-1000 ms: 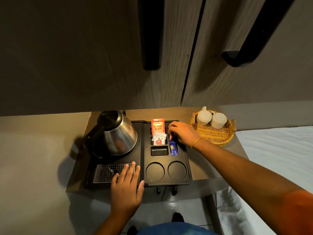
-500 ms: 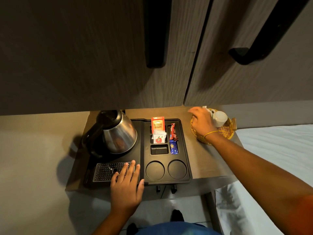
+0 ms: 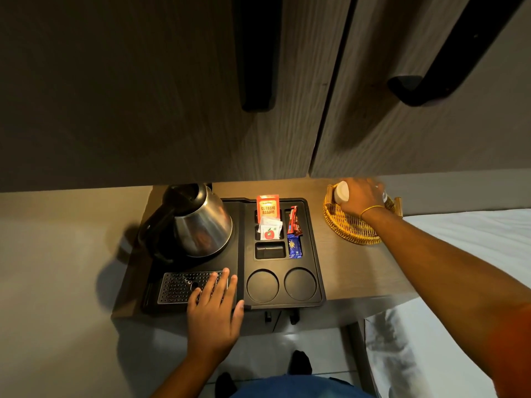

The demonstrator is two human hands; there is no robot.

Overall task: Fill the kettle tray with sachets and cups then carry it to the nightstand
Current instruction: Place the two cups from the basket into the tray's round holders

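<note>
A black kettle tray [image 3: 313, 248] lies on a wooden shelf, with a steel kettle [image 3: 198, 222] on its left half. Its small slots hold an orange tea sachet [image 3: 267, 208], a white sachet [image 3: 269, 231], a red-brown sachet [image 3: 293, 224] and a blue sachet [image 3: 294, 246]. Two round cup wells [image 3: 281, 285] at the front are empty. My left hand [image 3: 214, 308] rests flat on the tray's front edge by the drip grate. My right hand [image 3: 360, 198] is in the wicker basket [image 3: 347, 229], fingers around a white cup [image 3: 341, 192]. A second cup is hidden behind that hand.
Wooden wardrobe doors with long black handles [image 3: 257, 53] hang just above the shelf. A white bed [image 3: 471, 234] lies to the right. Pale floor [image 3: 86, 354] and my feet [image 3: 300, 361] show below the shelf's front edge.
My right hand left the sachet slots, moved right to the wicker basket and closed over a white cup. The red-brown sachet now stands in its slot. My left hand stayed put.
</note>
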